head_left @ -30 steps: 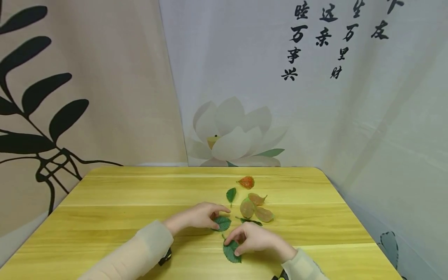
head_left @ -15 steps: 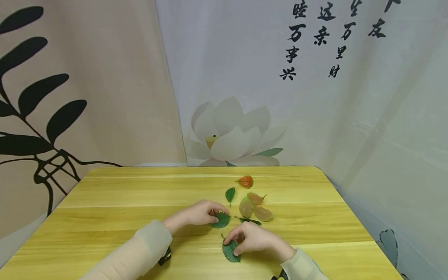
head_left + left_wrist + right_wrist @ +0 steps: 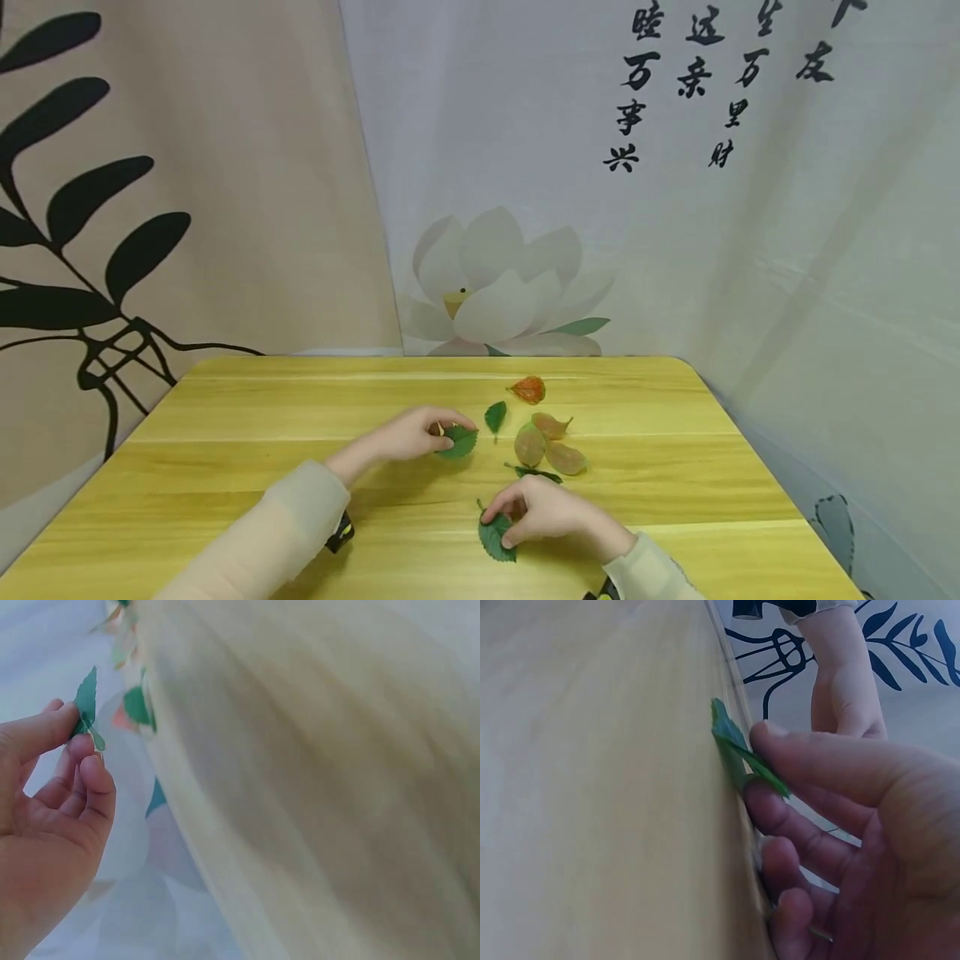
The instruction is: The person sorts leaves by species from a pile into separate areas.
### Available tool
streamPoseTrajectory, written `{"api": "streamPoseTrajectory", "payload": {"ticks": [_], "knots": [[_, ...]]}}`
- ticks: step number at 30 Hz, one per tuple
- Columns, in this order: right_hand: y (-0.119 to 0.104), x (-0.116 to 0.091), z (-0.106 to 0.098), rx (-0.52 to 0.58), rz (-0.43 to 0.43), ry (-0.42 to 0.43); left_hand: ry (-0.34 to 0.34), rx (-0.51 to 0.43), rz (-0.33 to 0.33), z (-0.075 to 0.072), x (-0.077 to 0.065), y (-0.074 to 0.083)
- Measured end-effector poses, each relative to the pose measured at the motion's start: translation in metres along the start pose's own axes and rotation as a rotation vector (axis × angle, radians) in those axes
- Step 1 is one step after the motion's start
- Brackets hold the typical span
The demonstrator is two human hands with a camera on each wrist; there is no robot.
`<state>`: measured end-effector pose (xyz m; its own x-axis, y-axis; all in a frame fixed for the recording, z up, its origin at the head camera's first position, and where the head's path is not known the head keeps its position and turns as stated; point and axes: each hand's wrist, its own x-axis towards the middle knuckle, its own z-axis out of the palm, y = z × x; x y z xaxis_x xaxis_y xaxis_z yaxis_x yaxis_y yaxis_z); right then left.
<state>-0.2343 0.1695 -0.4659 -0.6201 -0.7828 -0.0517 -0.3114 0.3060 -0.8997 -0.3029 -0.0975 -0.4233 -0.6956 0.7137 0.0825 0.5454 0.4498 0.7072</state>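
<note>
My left hand (image 3: 416, 433) pinches a green leaf (image 3: 461, 442) with toothed edges, held above the table left of the other leaves. In the left wrist view, thumb and fingertips grip that leaf (image 3: 86, 703) from both sides. Nearer the front, my right hand (image 3: 546, 512) pinches a second green leaf (image 3: 495, 537), its short stem pointing away. The right wrist view has this leaf (image 3: 739, 746) between thumb and index finger, close to the tabletop; I cannot tell whether it touches the wood.
On the yellow wooden table (image 3: 262, 442) lie an orange-red leaf (image 3: 529, 390), a small green leaf (image 3: 495, 417), a cluster of brownish-green leaves (image 3: 531, 446) and a dark green leaf (image 3: 538, 474). A printed curtain (image 3: 480, 167) hangs behind the table.
My left hand has moved up and leftward, away from the leaf group, carrying its leaf, which it now pinches off the table. The right hand and its leaf stay practically in place.
</note>
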Motion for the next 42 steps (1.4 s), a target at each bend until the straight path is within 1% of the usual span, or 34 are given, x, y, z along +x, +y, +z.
{"api": "streamPoseTrajectory", "payload": {"ticks": [4,7,10,16,21,25,29,33,38,42], "knots": [[-0.002,-0.001,0.000,-0.011,0.016,0.015,0.039,-0.023,-0.034,-0.017,-0.013,-0.005],[-0.003,-0.003,0.000,-0.029,0.026,0.024,0.070,-0.038,-0.074,-0.031,-0.027,-0.012],[-0.003,-0.005,-0.001,-0.038,0.034,0.030,0.121,-0.054,-0.121,-0.045,-0.042,-0.022],[-0.001,-0.010,-0.002,-0.063,0.059,0.046,0.238,-0.090,-0.197,-0.078,-0.074,-0.043],[-0.002,-0.013,-0.002,-0.069,0.063,0.051,0.333,-0.089,-0.307,-0.107,-0.104,-0.057],[-0.003,-0.014,-0.001,-0.066,0.062,0.049,0.400,-0.081,-0.373,-0.123,-0.128,-0.073],[-0.003,-0.013,0.000,-0.056,0.056,0.046,0.449,-0.051,-0.427,-0.133,-0.149,-0.091],[-0.001,-0.009,0.002,-0.042,0.044,0.037,0.454,-0.034,-0.464,-0.135,-0.165,-0.105],[0.000,-0.006,0.003,-0.022,0.038,0.036,0.453,0.012,-0.484,-0.134,-0.179,-0.119],[0.001,-0.003,0.004,-0.015,0.036,0.040,0.459,0.030,-0.511,-0.134,-0.185,-0.123]]}}
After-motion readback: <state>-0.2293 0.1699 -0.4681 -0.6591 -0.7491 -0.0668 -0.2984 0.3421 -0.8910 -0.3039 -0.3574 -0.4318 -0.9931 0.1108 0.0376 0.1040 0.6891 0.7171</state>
